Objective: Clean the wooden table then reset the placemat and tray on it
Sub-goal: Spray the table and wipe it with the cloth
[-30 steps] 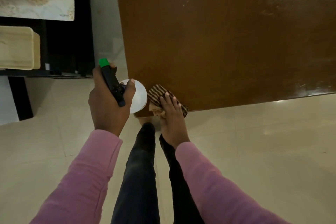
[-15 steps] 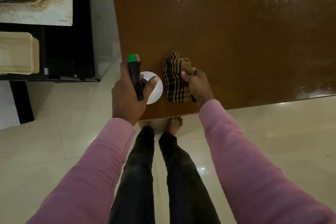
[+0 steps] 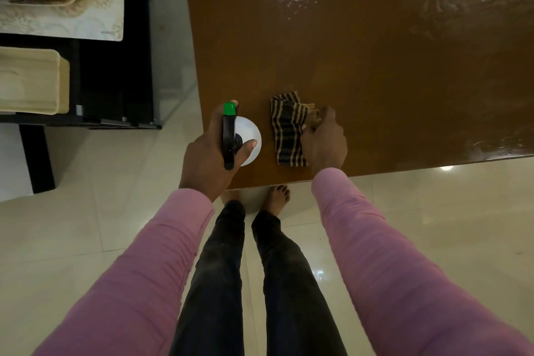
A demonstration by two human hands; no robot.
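At centre frame, left hand [image 3: 208, 159] grips a spray bottle [image 3: 229, 130], right hand [image 3: 323, 144] clutches a striped cloth [image 3: 287, 133] on the wooden table [image 3: 375, 52]. Overlapping strokes should clean evenly.

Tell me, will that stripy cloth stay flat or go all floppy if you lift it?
Probably floppy: the striped cloth lies folded and bunched where the right hand grips it, so it would likely droop. It looks thin, so it is probably light. On the glossy wooden table it should slide easily when pushed.
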